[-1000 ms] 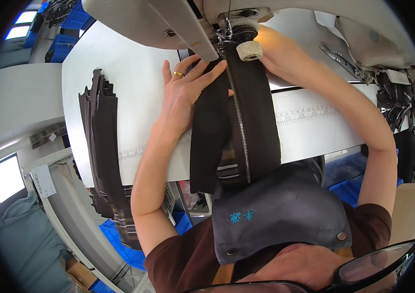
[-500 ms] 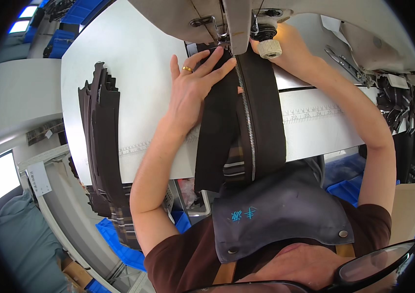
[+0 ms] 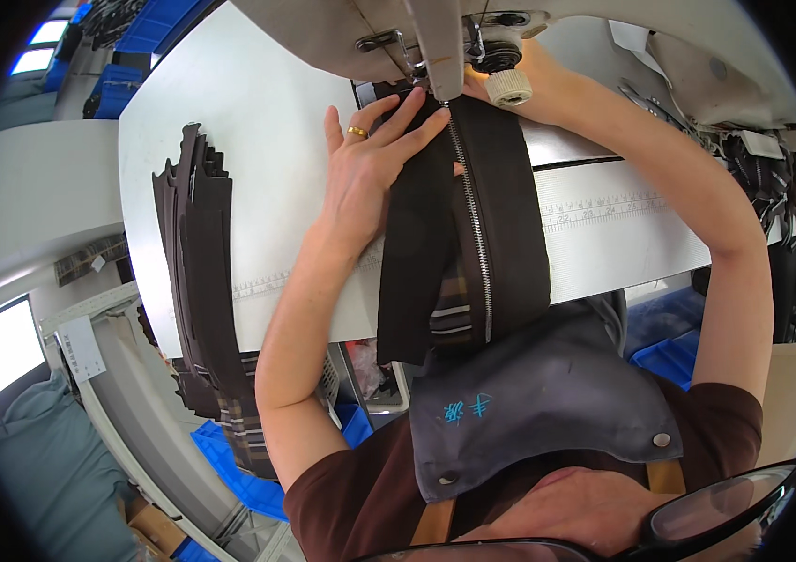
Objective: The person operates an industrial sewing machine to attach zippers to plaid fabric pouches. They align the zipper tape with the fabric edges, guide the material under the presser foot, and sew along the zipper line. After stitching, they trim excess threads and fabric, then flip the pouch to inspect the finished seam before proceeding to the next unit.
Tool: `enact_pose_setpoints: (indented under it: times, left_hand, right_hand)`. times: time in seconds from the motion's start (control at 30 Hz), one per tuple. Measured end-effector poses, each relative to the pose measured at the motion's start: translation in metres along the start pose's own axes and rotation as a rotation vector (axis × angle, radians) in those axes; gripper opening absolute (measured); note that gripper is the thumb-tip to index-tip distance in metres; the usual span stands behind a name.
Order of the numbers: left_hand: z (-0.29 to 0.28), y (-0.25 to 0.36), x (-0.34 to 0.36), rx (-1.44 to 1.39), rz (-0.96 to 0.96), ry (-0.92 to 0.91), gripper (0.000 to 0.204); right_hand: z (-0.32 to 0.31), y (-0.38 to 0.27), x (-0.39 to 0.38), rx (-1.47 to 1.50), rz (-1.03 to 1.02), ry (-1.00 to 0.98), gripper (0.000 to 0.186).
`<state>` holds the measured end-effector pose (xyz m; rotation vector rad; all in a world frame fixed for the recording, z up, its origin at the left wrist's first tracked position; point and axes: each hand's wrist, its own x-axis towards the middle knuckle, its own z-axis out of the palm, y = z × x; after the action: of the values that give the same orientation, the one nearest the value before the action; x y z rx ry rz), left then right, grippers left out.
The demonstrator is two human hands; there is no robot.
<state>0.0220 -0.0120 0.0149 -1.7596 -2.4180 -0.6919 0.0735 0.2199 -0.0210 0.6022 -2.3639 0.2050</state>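
Observation:
A dark brown fabric piece (image 3: 505, 206) with a metal zipper (image 3: 473, 215) lies under the sewing machine head (image 3: 437, 47). Plaid cloth (image 3: 451, 304) shows between its flaps. My left hand (image 3: 374, 155), wearing a gold ring, spreads its fingers over the left flap, fingertips close to the needle area. Its thumb tip peeks out from beneath that flap beside the zipper, so the flap lies between thumb and fingers. My right hand (image 3: 543, 89) reaches behind the machine's knob (image 3: 510, 87) to the fabric's far right edge; its fingers are mostly hidden.
A stack of dark fabric strips (image 3: 196, 225) hangs over the table's near edge at left. Rulers mark the white table (image 3: 276, 169). Scissors (image 3: 646, 103) and a dark bundle (image 3: 768, 187) lie at right. Blue bins (image 3: 243, 468) stand below.
The view has shifted slightly. My right elbow has swung outward a little, and the right hand sits slightly farther left behind the knob. My left hand keeps its place on the fabric.

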Motion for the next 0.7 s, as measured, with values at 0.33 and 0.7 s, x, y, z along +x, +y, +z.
enact_pose_setpoints:
  times: [0.33,0.7]
  left_hand:
    - [0.008,-0.006,-0.001,0.048,-0.017,0.009,0.052]
    - [0.005,-0.007,-0.003,0.029,0.009,0.003,0.052]
  right_hand:
    - [-0.038,-0.037,0.002,0.13,0.426,0.021,0.015]
    - [-0.04,-0.034,0.02,1.256,1.099,-0.081,0.026]
